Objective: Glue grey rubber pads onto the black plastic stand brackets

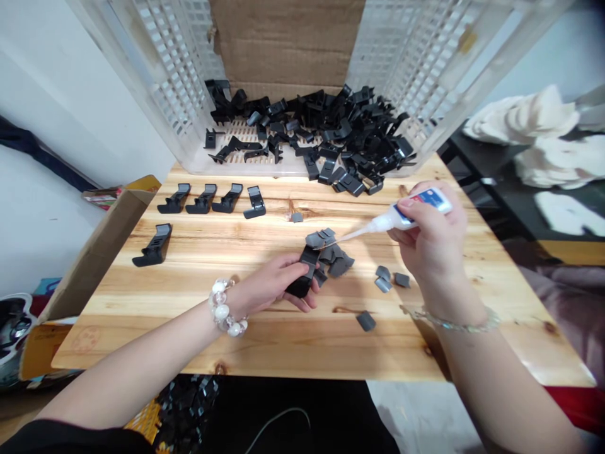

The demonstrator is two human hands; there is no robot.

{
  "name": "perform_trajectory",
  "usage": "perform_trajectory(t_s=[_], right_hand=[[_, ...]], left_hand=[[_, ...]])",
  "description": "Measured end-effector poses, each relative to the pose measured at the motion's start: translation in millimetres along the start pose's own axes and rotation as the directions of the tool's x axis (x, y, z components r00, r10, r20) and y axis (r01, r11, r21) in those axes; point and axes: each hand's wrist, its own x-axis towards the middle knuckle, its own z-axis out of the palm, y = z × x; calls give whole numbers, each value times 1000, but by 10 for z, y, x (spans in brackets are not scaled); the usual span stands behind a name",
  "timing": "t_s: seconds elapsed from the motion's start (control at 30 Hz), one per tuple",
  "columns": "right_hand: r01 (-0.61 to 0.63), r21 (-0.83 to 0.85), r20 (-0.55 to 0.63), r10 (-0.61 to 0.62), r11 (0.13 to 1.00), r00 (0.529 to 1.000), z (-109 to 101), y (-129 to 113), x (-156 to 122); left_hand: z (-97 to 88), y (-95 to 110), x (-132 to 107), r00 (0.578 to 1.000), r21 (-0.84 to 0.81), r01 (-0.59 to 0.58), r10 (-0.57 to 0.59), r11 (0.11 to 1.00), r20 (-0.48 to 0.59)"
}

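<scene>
Head view: I see the left hand (269,285) clamped on a black plastic clip (305,274) low over the wooden surface (198,321), the hands slightly apart. The right hand (430,243) pinches a white glue bottle (406,211), its nozzle reaching a grey pad (317,238).

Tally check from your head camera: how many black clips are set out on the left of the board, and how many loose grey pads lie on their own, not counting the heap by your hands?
Black plastic clips: 5
Loose grey pads: 5
Total: 10
The grey pad heap is left out, as asked.
</scene>
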Motion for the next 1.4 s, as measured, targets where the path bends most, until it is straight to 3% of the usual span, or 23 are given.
perform_trajectory(t_s=[0.37,1.4], right_hand=[[26,-59,23,-25,998,999,-21,7,11],[-16,-40,2,16,999,1000,12,-17,-6]], left_hand=[[-29,-29,-1,998,12,39,-39,999,58],[-11,6,-34,998,46,51,-53,998,44]])
